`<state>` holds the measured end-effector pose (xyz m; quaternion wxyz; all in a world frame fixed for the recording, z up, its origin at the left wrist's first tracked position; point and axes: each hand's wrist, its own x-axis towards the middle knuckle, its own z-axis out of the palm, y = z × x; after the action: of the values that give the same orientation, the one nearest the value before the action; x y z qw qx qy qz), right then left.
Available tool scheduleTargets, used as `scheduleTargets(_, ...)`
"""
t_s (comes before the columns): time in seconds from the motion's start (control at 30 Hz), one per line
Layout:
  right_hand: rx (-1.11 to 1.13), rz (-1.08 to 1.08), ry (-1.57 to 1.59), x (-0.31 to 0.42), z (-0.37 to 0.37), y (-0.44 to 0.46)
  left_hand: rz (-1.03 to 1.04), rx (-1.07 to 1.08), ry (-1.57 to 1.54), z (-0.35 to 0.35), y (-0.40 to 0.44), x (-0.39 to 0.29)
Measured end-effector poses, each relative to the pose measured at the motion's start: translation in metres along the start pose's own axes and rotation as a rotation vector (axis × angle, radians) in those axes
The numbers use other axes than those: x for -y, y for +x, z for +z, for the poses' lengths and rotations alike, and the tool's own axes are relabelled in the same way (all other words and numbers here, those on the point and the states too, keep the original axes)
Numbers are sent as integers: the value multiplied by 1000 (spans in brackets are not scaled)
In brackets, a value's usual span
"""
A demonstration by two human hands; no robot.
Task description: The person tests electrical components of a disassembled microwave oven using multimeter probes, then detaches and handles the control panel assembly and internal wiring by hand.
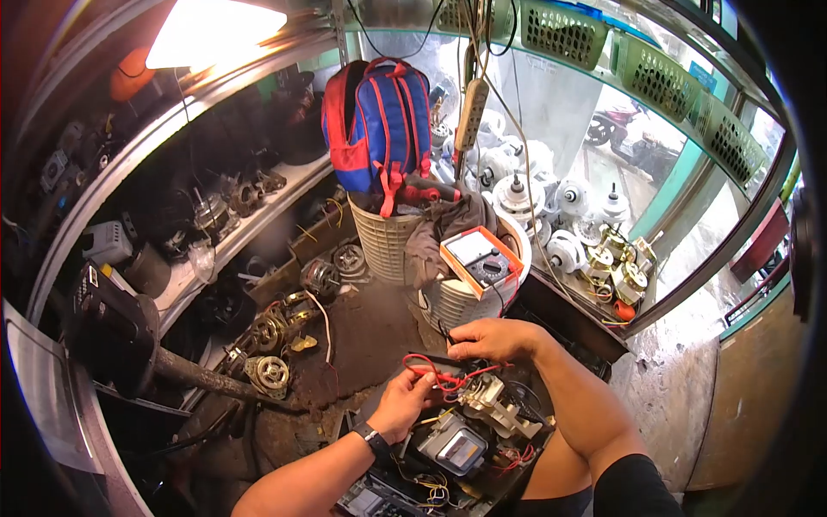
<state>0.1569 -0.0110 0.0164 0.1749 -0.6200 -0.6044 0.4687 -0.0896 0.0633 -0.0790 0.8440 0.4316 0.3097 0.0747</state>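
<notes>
My left hand (403, 401), with a dark watch on its wrist, pinches a looped red test lead (444, 376) over an opened appliance. My right hand (498, 339) is closed around a thin black test lead (445, 333) above the back edge of the appliance; its tip is too small to make out. Beneath my hands the appliance shows a pale metal-and-plastic mechanism (488, 395), a boxy part with a light top (458, 450) and loose wires. An orange-cased analog multimeter (487, 261) lies tilted on the white basket behind my right hand.
A blue and red backpack (383, 129) sits on a tall basket (379, 241). Fan motors (270, 372) lie to the left by a dark cylindrical object on a metal post (202, 372). White motor parts (517, 194) crowd behind the glass. A power strip (470, 114) hangs overhead.
</notes>
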Motion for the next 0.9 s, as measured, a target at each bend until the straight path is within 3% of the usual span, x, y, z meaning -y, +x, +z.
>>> scheduleTargets(0.13, 21, 73, 33, 14, -2, -5, 13, 43, -12, -1, 2, 1)
scheduleTargets(0.33, -245, -23, 120, 9, 6, -3, 0, 21, 1, 5, -3, -8)
scheduleTargets(0.53, -236, -38, 97, 6, 11, -4, 54, -51, -55, 7, -5, -9)
scheduleTargets(0.9, -322, 11, 71, 0, 16, 0, 184, 42, -46, 14, -11, -12)
